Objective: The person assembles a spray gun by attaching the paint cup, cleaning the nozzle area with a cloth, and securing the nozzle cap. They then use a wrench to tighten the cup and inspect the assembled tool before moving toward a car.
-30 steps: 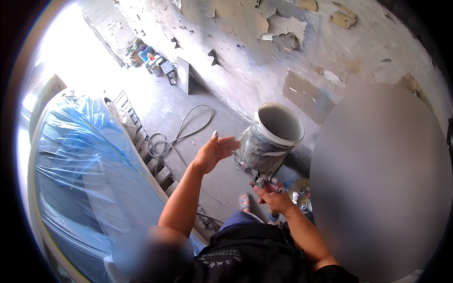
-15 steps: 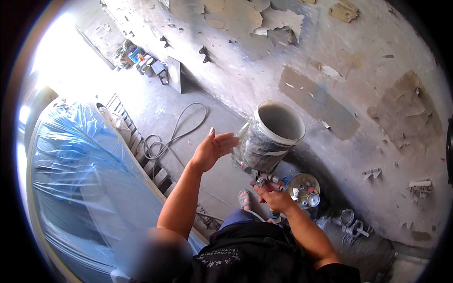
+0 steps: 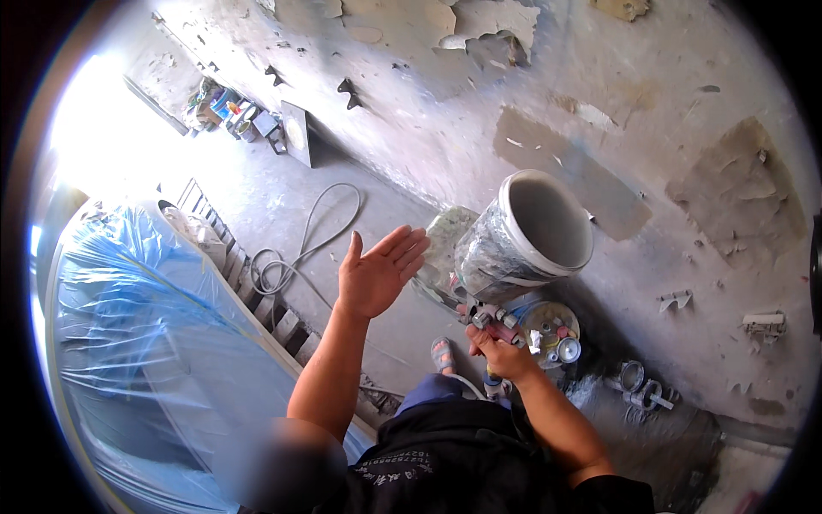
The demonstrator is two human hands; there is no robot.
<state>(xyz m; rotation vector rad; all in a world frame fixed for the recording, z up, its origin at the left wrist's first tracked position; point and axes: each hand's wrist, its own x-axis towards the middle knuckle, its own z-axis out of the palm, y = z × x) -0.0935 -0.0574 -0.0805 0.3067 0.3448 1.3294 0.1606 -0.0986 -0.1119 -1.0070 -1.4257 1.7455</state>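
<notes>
While the left hand [image 3: 377, 272] hangs open, palm up, the right hand [image 3: 501, 347] grips a spray gun [image 3: 497, 319] under its plastic-wrapped bucket hopper [image 3: 522, 240]; spraying seems paused, and steadying the hopper likely comes next.

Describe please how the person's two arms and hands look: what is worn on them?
Both forearms are bare; no gloves, watch or rings show. The left hand and right hand are uncovered. The dark top ends in short sleeves near the upper arms and has small pale print.
</notes>
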